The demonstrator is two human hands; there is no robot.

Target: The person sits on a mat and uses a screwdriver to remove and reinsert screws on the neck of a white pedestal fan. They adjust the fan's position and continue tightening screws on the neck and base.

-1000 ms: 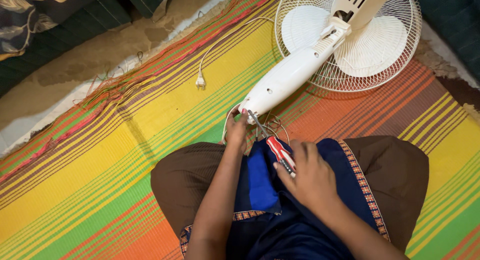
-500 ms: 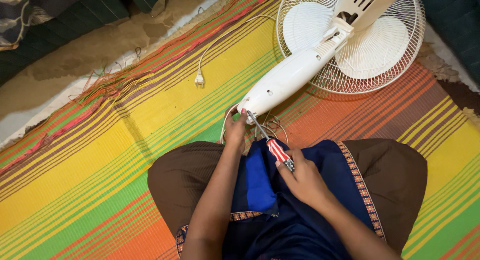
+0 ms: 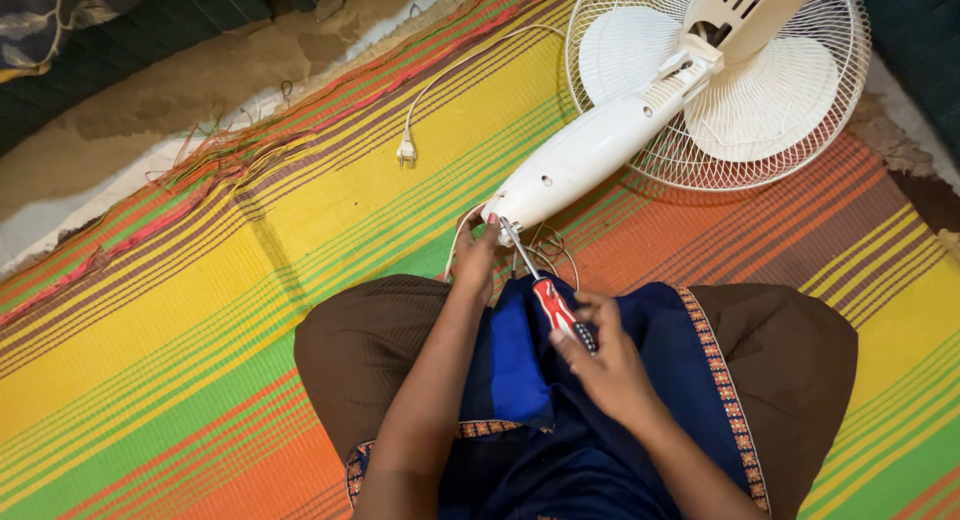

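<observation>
Red-handled screwdriver at white fan stem

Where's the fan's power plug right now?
In the head view, the white plug lies on the yellow stripe of the woven mat, upper centre, left of the white fan stem and above the left hand.

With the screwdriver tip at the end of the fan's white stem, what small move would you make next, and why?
Probably turn the screwdriver: the right hand grips its red handle, its tip meets the end of the fan stem, and the left hand steadies that end.
</observation>
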